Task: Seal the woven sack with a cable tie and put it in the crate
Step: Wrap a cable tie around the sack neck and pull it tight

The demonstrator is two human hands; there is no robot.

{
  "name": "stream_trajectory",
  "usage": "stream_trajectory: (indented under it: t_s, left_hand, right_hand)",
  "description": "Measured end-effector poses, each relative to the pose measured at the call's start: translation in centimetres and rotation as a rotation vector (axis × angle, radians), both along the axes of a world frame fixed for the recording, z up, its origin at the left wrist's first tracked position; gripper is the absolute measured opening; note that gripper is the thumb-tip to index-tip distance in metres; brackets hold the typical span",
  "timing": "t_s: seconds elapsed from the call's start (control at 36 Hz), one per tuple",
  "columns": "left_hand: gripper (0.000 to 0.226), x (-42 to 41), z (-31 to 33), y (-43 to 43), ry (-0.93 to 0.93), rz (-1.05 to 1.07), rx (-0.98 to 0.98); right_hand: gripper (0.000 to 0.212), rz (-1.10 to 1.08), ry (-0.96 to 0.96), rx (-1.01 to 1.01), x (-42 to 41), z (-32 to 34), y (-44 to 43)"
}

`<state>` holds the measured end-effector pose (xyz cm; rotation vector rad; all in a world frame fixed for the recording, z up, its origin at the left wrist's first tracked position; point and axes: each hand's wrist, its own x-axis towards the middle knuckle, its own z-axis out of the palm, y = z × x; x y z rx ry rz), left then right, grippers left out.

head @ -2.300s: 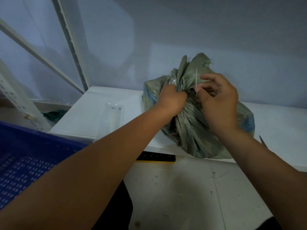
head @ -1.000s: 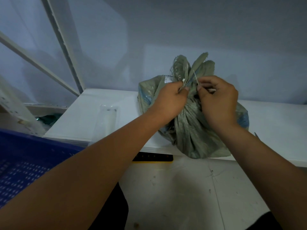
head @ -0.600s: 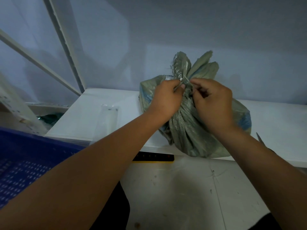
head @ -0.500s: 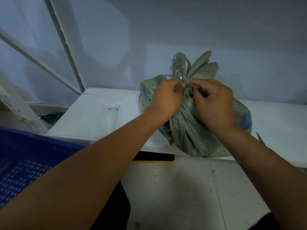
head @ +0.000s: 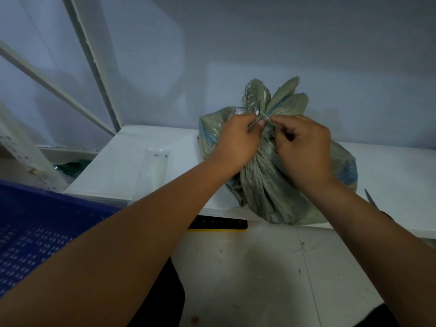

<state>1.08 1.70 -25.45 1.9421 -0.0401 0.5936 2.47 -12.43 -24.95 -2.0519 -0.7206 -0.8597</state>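
My left hand (head: pixel 236 140) and right hand (head: pixel 304 147) are close together at the gathered neck of the sack (head: pixel 278 185), both pinched on the thin white cable tie (head: pixel 262 116) that wraps the neck just above my knuckles. The left thumb and fingers are pressed onto the tie's tail and the bunched fabric; the right fingers are curled shut around the other side of the neck. The sack's frayed top fans out above my hands, and its full body sits below them on the white table (head: pixel 141 161), near the front edge. To the left of my left hand a clear packet (head: pixel 154 168) lies flat on the table. The blue crate (head: pixel 35 232) sits lower, beyond my left forearm.
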Motion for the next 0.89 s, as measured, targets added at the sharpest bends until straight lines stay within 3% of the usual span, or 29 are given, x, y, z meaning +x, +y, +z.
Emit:
stream_trajectory:
  t_s: [0.5,0.89]
  left_hand:
    - [0.025,-0.2,-0.07,-0.11,-0.016,-0.007,0.124]
    - [0.028,-0.05,0.0,-0.11,0.014,0.029,0.057]
  right_hand:
    - [0.035,0.007,-0.014,-0.032,0.05,-0.24,0.0]
    - [0.033,0.007,-0.009,-0.035,0.08,-0.14,0.0]
